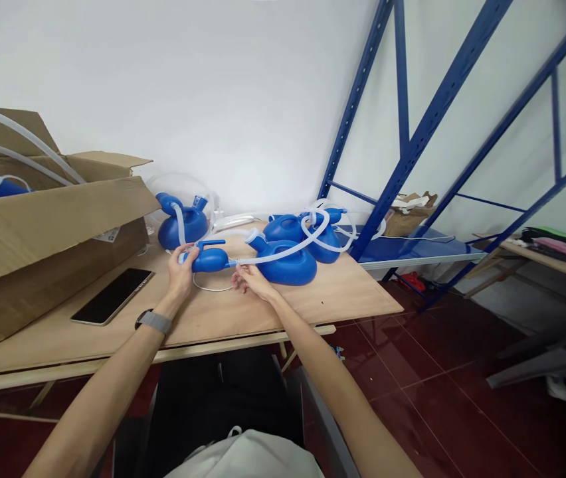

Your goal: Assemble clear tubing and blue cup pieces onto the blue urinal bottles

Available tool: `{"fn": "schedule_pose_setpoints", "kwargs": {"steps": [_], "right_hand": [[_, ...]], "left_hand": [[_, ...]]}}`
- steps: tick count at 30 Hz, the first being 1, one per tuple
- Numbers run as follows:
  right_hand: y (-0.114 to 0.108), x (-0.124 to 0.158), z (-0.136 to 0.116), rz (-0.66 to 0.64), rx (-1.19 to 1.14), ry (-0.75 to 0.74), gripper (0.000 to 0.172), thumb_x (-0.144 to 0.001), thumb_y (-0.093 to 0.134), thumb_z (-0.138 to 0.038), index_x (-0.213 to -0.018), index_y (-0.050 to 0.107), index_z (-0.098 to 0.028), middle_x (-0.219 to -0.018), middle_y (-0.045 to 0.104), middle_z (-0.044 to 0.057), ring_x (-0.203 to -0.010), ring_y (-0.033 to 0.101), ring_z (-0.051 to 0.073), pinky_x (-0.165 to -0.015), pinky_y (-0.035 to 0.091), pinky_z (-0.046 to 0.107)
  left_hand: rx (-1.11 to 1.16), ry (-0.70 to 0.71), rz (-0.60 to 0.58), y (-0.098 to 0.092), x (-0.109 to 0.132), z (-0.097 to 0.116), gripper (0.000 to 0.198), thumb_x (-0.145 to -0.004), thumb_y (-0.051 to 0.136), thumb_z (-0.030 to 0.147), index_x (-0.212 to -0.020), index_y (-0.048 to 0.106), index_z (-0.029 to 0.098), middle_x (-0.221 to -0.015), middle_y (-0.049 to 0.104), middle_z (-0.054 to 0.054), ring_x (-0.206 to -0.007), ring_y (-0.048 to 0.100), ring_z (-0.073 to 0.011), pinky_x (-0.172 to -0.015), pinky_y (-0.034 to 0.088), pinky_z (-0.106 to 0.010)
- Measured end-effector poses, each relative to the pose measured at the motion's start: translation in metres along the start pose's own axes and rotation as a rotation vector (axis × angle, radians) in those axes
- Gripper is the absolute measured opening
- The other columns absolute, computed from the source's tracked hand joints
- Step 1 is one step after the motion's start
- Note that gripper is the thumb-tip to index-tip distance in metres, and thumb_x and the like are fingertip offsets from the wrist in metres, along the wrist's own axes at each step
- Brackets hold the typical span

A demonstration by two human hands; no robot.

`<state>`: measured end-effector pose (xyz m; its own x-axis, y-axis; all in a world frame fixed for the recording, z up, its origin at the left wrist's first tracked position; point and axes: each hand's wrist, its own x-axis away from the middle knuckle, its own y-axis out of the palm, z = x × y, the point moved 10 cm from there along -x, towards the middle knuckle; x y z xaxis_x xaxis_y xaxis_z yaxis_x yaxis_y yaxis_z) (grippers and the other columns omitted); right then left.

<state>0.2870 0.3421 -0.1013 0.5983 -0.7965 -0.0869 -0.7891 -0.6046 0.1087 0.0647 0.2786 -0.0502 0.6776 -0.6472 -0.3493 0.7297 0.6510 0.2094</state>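
My left hand (182,271) is closed around the wide end of a blue plastic urinal funnel (210,259), which has a thin blue handle on top. The narrow blue spout of this funnel points right and meets a clear flexible tube (283,255). At that joint my right hand (249,277) pinches the tube between thumb and fingers. Just behind and right of it lies a blue urinal bottle (287,269) with a white-capped neck, the tube looping above it. A thin white cord (212,289) hangs below the funnel.
More blue urinal bottles (183,229) with coiled tubes stand along the wall. A cardboard box (58,229) with tubes sticking out fills the left side. A black phone (112,296) lies on the wooden table (243,318). Blue metal shelving (407,159) rises at the right.
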Motion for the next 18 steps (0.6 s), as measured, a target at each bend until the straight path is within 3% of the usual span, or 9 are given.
{"fn": "schedule_pose_setpoints", "kwargs": {"steps": [6,12,18], "right_hand": [[0.003,-0.001,-0.001,-0.066,0.004,-0.016,0.052,-0.081,0.079,-0.065,-0.103,0.069,-0.019,-0.102,0.077,0.008,-0.074,0.073,0.014,-0.048,0.046,0.017],[0.004,-0.002,0.001,-0.113,-0.006,0.002,0.048,-0.080,0.083,-0.061,-0.087,0.066,-0.017,-0.084,0.074,0.004,-0.066,0.070,0.012,-0.047,0.044,0.016],[0.004,-0.006,0.012,-0.140,0.004,0.040,0.045,-0.084,0.080,-0.058,-0.090,0.062,-0.018,-0.074,0.073,0.002,-0.057,0.068,0.012,-0.046,0.042,0.017]], "left_hand": [[0.004,0.000,0.000,0.000,-0.001,-0.002,0.045,-0.067,0.083,0.054,-0.095,0.075,0.020,-0.107,0.073,-0.008,-0.106,0.066,-0.0276,-0.096,0.052,-0.038],[-0.003,-0.004,-0.033,0.002,-0.001,-0.006,0.044,-0.068,0.083,0.053,-0.098,0.076,0.021,-0.109,0.074,-0.007,-0.105,0.067,-0.0259,-0.094,0.052,-0.035],[-0.010,0.006,-0.051,0.004,-0.002,-0.006,0.044,-0.067,0.083,0.054,-0.096,0.076,0.021,-0.108,0.074,-0.007,-0.105,0.066,-0.0265,-0.094,0.051,-0.035]]}}
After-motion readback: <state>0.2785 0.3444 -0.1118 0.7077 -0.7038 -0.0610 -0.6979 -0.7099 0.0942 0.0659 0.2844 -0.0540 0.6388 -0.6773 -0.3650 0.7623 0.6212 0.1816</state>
